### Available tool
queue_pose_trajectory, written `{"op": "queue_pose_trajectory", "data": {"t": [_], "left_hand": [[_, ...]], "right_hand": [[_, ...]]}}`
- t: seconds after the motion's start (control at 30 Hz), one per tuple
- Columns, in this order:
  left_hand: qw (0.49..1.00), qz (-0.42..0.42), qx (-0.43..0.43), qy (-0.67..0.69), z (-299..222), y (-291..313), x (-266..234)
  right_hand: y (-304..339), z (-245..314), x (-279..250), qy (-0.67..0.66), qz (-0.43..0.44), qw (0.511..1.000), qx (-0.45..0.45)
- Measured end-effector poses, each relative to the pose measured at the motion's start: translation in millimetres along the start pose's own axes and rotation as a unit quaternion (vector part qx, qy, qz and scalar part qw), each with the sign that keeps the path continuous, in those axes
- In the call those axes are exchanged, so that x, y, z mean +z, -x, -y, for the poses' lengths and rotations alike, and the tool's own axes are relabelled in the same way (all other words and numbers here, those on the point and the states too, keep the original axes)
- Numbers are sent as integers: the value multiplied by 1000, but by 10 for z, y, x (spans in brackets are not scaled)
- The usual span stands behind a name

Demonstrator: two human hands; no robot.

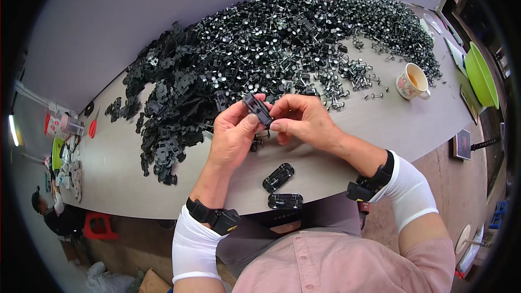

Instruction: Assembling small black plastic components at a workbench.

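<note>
A black plastic toy car chassis (258, 110) is held up over the near part of the table, tilted. My left hand (229, 137) grips it between thumb and fingers. My right hand (312, 123) closes thumb and forefinger on its lower right end; whether a small part is in that pinch is hidden. Below the hands lie two toy car chassis with wheels, one slanted (278, 178) and one (285, 201) along the table's front edge. Just under the held piece, a few loose wheel axles (259, 140) lie on the tabletop.
A large heap of wheel axles (380, 19) spreads across the back, with black chassis (176, 89) piled at left. A cup (404, 86) of drink and a green basin (481, 76) stand at right. Red scissors (93, 128) lie far left. Another person (57, 214) is beyond.
</note>
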State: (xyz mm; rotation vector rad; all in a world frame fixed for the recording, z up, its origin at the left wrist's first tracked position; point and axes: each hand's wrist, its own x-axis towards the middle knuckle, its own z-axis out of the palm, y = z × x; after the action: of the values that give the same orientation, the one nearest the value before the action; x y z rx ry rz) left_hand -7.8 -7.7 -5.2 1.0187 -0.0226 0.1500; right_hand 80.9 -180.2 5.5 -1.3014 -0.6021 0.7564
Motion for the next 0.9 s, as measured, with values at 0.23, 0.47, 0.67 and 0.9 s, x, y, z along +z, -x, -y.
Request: {"op": "queue_pose_trajectory", "data": {"t": [0.23, 0.47, 0.67, 0.9], "left_hand": [[999, -23, -25, 15, -149, 20, -118], [996, -62, -64, -8, -213, 22, -157], [987, -120, -95, -58, -198, 32, -268], [975, -165, -123, -87, -189, 56, -171]], "right_hand": [[-79, -178, -115, 361, 18, 897, -253], [-92, -172, -2, 494, 128, 810, -289], [-133, -112, 9, 564, 161, 774, -238], [-9, 157, -130, 493, 29, 830, -258]]}}
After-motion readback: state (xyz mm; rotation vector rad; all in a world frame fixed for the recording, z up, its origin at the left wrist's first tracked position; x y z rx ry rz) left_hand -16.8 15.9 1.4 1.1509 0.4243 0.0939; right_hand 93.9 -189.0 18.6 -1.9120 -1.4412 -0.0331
